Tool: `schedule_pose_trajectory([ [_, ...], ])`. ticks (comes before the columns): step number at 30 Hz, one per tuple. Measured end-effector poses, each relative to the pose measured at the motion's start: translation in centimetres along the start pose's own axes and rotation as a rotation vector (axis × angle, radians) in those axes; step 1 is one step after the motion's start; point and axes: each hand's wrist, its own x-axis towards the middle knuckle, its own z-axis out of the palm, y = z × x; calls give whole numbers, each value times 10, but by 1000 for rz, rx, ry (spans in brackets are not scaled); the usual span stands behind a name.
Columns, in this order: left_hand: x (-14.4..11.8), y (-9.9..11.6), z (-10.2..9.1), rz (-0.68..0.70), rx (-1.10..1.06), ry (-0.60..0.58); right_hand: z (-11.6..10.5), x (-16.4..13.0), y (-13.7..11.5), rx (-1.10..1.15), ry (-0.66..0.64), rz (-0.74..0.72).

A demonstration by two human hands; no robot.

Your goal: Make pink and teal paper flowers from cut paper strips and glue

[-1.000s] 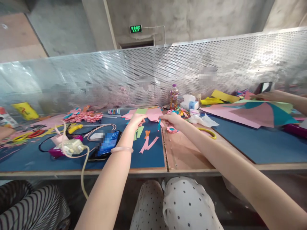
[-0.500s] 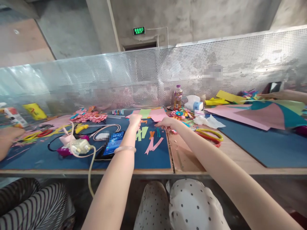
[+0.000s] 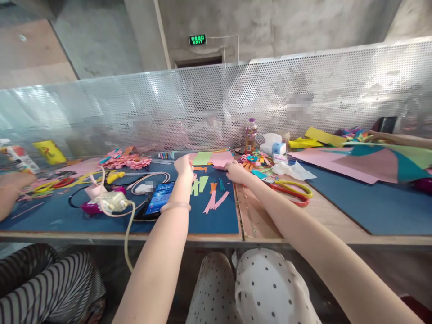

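Both my arms stretch forward to sheets of coloured paper at the back of the blue mat. My left hand [image 3: 184, 166] is closed at the left end of the sheets, beside a light green paper [image 3: 201, 158]; its fingertips are partly hidden. My right hand [image 3: 235, 173] has curled fingers at the lower right corner of a pink paper [image 3: 221, 158]. Between my hands and nearer me lie green paper strips [image 3: 200, 186], an orange piece [image 3: 213, 187], pink strips [image 3: 216, 202] and thin teal strips [image 3: 222, 184].
A lit phone [image 3: 159, 198], a power strip [image 3: 113, 202] and cables lie left. Scissors [image 3: 293, 191] rest by my right forearm. Behind them stand a drink bottle [image 3: 250, 136] and tissues [image 3: 272, 145]. Another person's hand [image 3: 15, 184] is far left. A perforated metal panel [image 3: 202, 108] closes the back.
My left hand has shifted left along the paper. My right hand has turned slightly, its fingers more curled at the pink paper, and the teal strips show more fully.
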Motion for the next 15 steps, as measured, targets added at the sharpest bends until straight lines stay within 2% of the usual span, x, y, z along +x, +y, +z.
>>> schedule_pose_trajectory([
  [3, -2, 5, -5, -31, -78, 59, -3, -2, 4, 37, 64, 89],
  [6, -5, 4, -7, -63, -112, 77, -12, -2, 17, 102, 57, 90],
  [11, -11, 2, -5, -95, -102, 50, -36, -14, 52, 245, -92, 32],
  [15, -11, 2, -5, -102, -90, 37, -44, -30, 70, 328, -258, -21],
])
